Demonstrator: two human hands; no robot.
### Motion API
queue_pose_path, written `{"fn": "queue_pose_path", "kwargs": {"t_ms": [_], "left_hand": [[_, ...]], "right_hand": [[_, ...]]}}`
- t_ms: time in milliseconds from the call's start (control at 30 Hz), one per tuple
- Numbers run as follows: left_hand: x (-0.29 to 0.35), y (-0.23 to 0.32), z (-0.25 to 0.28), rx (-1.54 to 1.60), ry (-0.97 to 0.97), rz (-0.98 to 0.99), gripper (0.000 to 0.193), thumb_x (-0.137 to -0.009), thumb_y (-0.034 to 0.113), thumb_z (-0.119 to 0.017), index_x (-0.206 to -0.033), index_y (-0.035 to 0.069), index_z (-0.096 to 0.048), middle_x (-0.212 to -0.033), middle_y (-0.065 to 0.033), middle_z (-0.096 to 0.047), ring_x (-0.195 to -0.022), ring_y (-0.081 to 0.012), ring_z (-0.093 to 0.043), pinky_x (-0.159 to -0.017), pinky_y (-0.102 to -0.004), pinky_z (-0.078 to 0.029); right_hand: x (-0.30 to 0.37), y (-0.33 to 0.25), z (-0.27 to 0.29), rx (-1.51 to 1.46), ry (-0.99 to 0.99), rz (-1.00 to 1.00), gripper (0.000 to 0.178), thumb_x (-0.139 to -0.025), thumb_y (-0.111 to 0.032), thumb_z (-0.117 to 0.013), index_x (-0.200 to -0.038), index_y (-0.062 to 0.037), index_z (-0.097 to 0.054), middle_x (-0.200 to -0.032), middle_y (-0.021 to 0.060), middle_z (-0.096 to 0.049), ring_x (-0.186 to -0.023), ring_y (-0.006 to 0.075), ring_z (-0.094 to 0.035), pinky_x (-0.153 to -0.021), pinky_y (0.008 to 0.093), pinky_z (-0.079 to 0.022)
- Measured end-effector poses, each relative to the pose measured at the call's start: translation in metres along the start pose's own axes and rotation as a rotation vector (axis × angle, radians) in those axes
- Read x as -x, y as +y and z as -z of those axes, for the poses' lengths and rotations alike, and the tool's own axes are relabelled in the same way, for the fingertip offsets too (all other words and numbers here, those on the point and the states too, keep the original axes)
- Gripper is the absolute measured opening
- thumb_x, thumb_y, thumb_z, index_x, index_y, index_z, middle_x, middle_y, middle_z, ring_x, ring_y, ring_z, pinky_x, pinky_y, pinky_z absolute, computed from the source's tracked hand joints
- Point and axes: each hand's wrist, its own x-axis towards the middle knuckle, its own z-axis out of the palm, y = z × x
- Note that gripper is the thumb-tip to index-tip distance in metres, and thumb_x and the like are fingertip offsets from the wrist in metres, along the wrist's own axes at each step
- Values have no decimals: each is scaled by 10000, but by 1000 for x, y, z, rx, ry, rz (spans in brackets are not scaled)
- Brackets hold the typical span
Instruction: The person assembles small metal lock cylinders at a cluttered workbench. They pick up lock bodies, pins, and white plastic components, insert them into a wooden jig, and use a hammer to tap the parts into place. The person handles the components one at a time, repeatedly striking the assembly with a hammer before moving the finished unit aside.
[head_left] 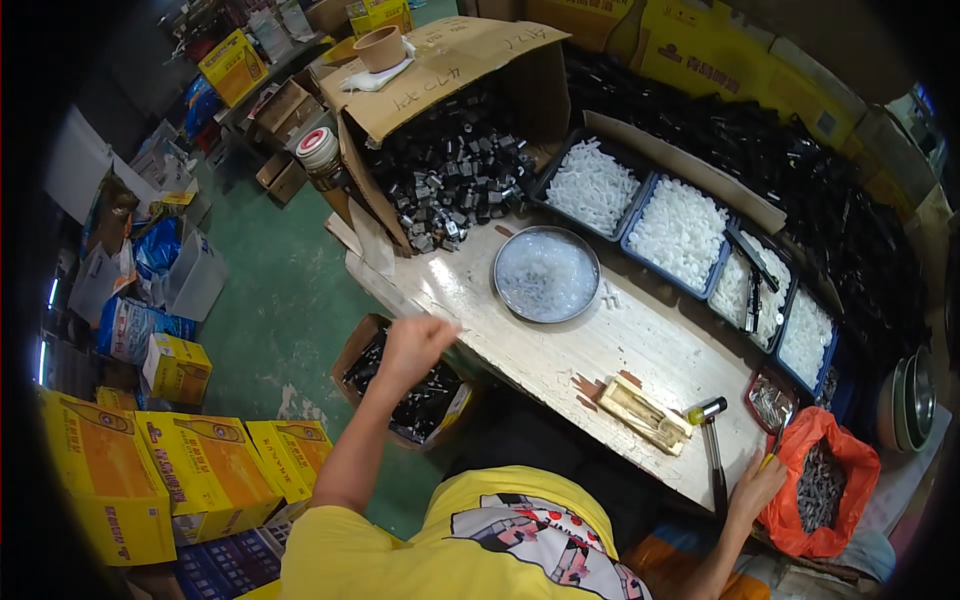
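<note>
I'm watching through the head camera and take the round metal dish [546, 320] of clear and whitish small pieces as my landmark. It sits on the pale bench [650, 345].

To the dish's lower left I have the left hand [418, 348], blurred, its fingers curled in; I cannot tell whether the fingertips pinch anything. Lower than the dish on that side, beside the bench and close to that forearm, I see a box [353, 348] of black pieces.

Far to the dish's lower right, the right hand [757, 490] is at the near side of the orange-red bag [815, 545], which is filled with small grey pieces. A thin yellow thing [767, 462] shows at its fingertips, but I cannot tell whether they are clamped on it.

Between the dish and that hand I make out a slotted wooden block [640, 415], a dark-handled hammer [714, 455] and a small red tray [750, 395] of metal pieces.

Right of the dish runs a row: a black tray [575, 222], then blue trays [662, 271], all full of white pieces. To its upper left stands an open cardboard box [455, 75] heaped with black and metallic pieces.
</note>
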Motion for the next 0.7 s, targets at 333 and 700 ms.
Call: {"fn": "queue_pose_path", "kwargs": {"t_ms": [333, 700], "left_hand": [[-142, -43, -36, -334, 572, -150, 350, -650, 169, -732, -930, 15, -590, -882, -197, -580, -806, -373, -569, -714, -423, -461], [-113, -10, -8, 1078, 281, 99, 243, -889, 120, -484, -1091, -11, -512, -788, -113, -601, -581, -142, -554, -487, -262, -475]], "right_hand": [[-56, -36, 10, -144, 175, 179, 134, -691, -49, -618, -808, -4, -571, -901, 187, -553, -860, 346, -523, -726, 462, -413], [-227, -169, -33, -70, 241, 441, 268, -731, -86, -607, -997, -91, -579, -954, 53, -562, -979, 245, -472, -834, 445, -312]]}}
